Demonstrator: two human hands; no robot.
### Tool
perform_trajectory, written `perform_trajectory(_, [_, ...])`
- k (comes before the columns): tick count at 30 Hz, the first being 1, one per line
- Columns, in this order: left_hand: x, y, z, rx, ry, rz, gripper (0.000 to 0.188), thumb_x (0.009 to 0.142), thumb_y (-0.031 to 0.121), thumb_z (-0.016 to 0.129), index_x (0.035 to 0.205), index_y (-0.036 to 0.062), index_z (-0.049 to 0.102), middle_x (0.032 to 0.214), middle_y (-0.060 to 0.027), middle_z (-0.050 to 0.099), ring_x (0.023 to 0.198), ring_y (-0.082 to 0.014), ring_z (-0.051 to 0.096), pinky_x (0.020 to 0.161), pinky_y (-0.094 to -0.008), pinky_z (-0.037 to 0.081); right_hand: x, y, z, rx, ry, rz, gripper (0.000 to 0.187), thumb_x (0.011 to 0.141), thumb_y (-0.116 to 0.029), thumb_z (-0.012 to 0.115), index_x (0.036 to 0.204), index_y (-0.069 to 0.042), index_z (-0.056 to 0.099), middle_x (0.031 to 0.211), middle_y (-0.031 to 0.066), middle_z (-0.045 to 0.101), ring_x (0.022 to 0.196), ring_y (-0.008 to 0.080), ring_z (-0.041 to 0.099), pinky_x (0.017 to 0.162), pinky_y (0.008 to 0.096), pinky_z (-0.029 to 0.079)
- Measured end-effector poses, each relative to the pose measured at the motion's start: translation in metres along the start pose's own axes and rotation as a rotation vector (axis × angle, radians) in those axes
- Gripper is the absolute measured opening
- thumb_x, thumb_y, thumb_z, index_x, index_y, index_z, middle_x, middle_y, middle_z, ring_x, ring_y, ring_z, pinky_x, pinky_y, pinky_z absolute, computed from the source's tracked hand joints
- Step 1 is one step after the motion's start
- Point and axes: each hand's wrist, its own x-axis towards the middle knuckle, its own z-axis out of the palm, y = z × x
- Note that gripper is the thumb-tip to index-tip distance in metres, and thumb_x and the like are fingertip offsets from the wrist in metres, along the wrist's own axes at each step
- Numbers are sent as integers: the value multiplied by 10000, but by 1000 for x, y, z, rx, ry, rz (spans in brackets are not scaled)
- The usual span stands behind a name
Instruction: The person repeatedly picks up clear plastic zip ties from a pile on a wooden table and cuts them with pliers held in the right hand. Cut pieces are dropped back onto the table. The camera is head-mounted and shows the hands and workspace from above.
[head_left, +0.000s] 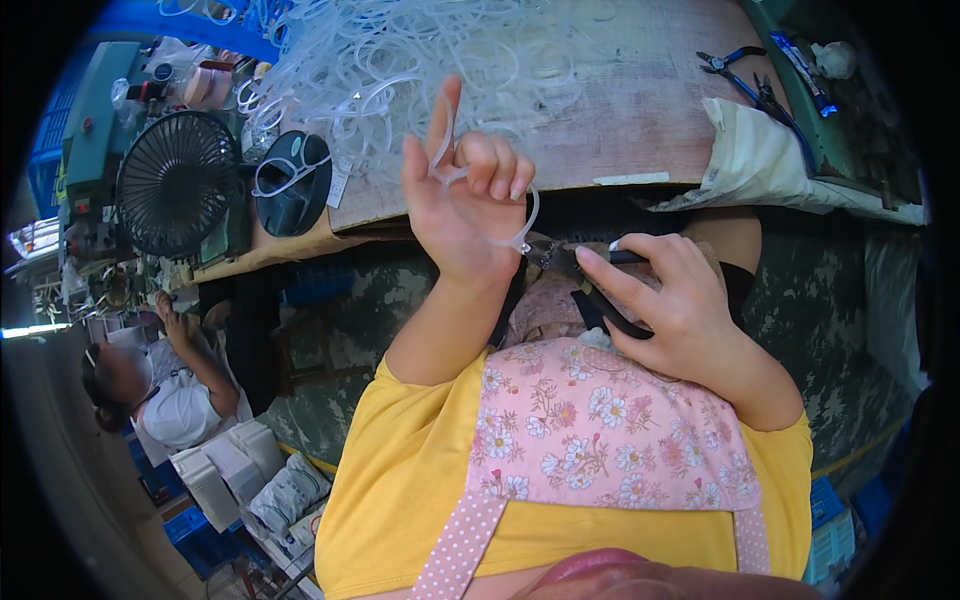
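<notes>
We had our right hand (668, 300) clamped around one pair of black-handled pliers (562, 262), its tip at the lower end of one translucent strip (535, 215), though we could not tell whether the jaws had met. Our left hand (462, 215) gripped that strip between three curled fingers and the palm, the index finger raised. Beyond, on one table (640, 115), lay a heap of translucent loops (375, 60) too tangled to count. Two more pliers (740, 82) lay at the right, near one white bag (755, 155); one black fan (178, 180) stood at the left, and one co-worker (190, 400) sat past it
</notes>
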Motion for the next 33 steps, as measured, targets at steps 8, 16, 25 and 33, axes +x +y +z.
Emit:
perform_trajectory(8, [-2, 1, 1, 72, -93, 90, 595, 991, 485, 373, 1415, 71, 430, 596, 31, 314, 578, -108, 335, 577, -264, 333, 0, -5, -4, -16, -61, 19, 673, 622, -113, 759, 1273, -171, 600, 1042, 116, 532, 819, 273, 551, 693, 384, 445])
perform_trajectory(16, [-19, 5, -32, 792, -429, -113, 595, 993, 507, 364, 1318, 37, 531, 917, -75, 555, 892, -228, 546, 835, -370, 456, -6, 2, -25, 197, -199, 44, 698, 645, -123, 746, 1319, -153, 565, 1066, 129, 545, 869, 288, 550, 780, 383, 468])
perform_trajectory(25, [39, 37, -69, 2516, -722, 782, 304, 868, 121, 606, 1170, 151, 628, 1233, -66, 570, 1205, -225, 521, 1119, -508, 234, -7, 5, -18, 244, -179, 33, 664, 661, -118, 726, 1307, -133, 576, 1095, 147, 549, 983, 322, 557, 853, 403, 462])
perform_trajectory(33, [59, 33, -61, 1658, -622, 885, 586, 875, 187, 671, 1388, 157, 390, 1136, -68, 562, 1012, -182, 607, 1025, -394, 360, -18, 12, -16, 468, -31, 79, 699, 704, -147, 729, 1362, -69, 504, 1140, 149, 531, 973, 278, 557, 853, 361, 454])
